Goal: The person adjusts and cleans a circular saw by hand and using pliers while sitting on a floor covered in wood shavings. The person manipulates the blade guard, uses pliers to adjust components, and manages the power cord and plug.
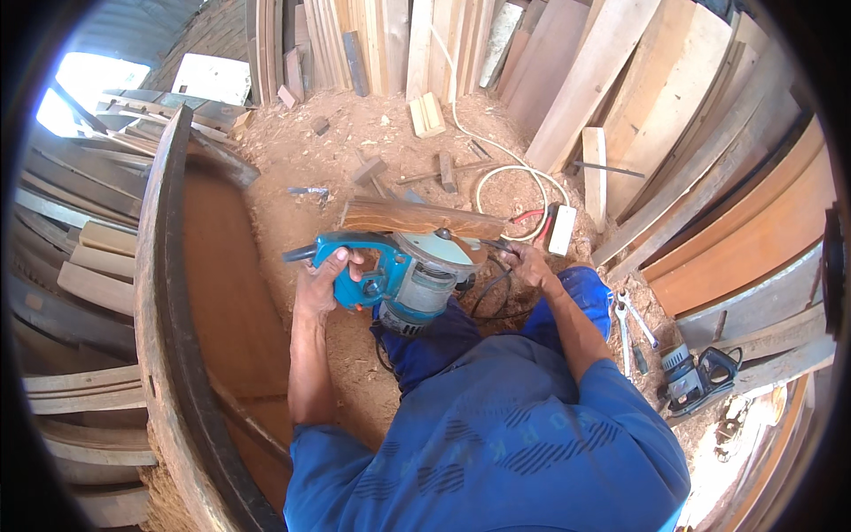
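My left hand grips the handle of a teal electric circular saw that rests over my lap. A short brown wooden piece lies across the saw's upper side. Over on the saw's right edge, my right hand is closed on a small dark part where the black cord loops; what exactly it pinches is hard to tell. My legs in blue trousers lie beneath the tool.
A large curved dark wooden frame stands at my left. Planks lean along the back and right. Sawdust covers the floor with offcuts, a white cable, spanners and another power tool.
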`<action>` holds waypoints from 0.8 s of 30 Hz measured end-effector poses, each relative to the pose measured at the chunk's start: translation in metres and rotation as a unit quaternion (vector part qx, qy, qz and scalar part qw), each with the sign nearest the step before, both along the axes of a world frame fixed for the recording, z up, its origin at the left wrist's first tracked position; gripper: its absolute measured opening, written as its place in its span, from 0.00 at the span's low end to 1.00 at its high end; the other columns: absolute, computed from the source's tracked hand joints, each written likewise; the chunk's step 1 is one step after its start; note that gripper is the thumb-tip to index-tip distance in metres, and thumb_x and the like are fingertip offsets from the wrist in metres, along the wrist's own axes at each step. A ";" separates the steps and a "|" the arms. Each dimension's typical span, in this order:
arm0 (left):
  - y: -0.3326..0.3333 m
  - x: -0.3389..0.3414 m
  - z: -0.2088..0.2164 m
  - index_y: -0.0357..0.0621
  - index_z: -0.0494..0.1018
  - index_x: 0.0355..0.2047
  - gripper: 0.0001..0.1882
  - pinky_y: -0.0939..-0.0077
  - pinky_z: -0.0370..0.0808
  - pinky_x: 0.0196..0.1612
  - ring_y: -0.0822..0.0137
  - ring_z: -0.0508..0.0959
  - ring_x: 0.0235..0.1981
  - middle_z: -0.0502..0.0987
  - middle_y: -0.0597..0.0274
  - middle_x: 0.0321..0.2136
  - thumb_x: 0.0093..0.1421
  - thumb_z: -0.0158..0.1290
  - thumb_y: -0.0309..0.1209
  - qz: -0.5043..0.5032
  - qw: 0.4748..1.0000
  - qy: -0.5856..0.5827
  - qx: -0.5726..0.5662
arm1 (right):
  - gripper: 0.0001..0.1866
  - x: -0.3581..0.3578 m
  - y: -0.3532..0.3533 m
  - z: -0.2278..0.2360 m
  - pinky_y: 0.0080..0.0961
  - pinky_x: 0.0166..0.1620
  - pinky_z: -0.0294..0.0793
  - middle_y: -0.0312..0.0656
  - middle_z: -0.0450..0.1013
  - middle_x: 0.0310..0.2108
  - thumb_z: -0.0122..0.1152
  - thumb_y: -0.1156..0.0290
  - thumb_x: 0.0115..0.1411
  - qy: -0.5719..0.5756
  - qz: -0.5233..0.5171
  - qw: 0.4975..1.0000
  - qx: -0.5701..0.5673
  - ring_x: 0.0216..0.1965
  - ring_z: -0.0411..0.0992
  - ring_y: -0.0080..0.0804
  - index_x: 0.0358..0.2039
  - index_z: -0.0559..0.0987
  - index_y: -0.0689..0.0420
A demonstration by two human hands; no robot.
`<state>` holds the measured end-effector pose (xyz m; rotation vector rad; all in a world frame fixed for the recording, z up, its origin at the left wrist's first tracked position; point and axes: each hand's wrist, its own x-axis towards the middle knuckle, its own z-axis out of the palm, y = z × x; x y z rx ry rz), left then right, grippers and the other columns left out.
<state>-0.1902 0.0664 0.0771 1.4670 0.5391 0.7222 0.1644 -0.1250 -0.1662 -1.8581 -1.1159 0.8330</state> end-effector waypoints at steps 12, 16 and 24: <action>0.026 -0.003 -0.008 0.37 0.76 0.34 0.15 0.73 0.79 0.25 0.67 0.78 0.24 0.79 0.56 0.28 0.65 0.59 0.38 0.051 0.994 -0.085 -0.056 | 0.15 -0.012 -0.062 0.043 0.23 0.30 0.71 0.32 0.68 0.20 0.61 0.59 0.68 0.249 -0.001 0.967 0.061 0.23 0.67 0.20 0.31 0.77 0.58; 0.025 0.001 -0.006 0.37 0.76 0.34 0.14 0.74 0.79 0.25 0.67 0.78 0.24 0.79 0.56 0.28 0.65 0.60 0.37 0.064 0.993 -0.074 -0.072 | 0.17 -0.018 -0.065 0.038 0.21 0.25 0.66 0.30 0.66 0.19 0.62 0.57 0.68 0.241 -0.037 0.969 0.040 0.21 0.65 0.19 0.27 0.74 0.55; 0.040 0.006 -0.016 0.38 0.74 0.35 0.12 0.74 0.78 0.24 0.67 0.78 0.22 0.79 0.55 0.28 0.66 0.59 0.35 0.101 0.990 -0.065 -0.080 | 0.15 -0.023 -0.087 0.088 0.23 0.26 0.63 0.29 0.64 0.19 0.58 0.66 0.69 0.089 0.063 0.994 0.012 0.22 0.61 0.19 0.25 0.73 0.56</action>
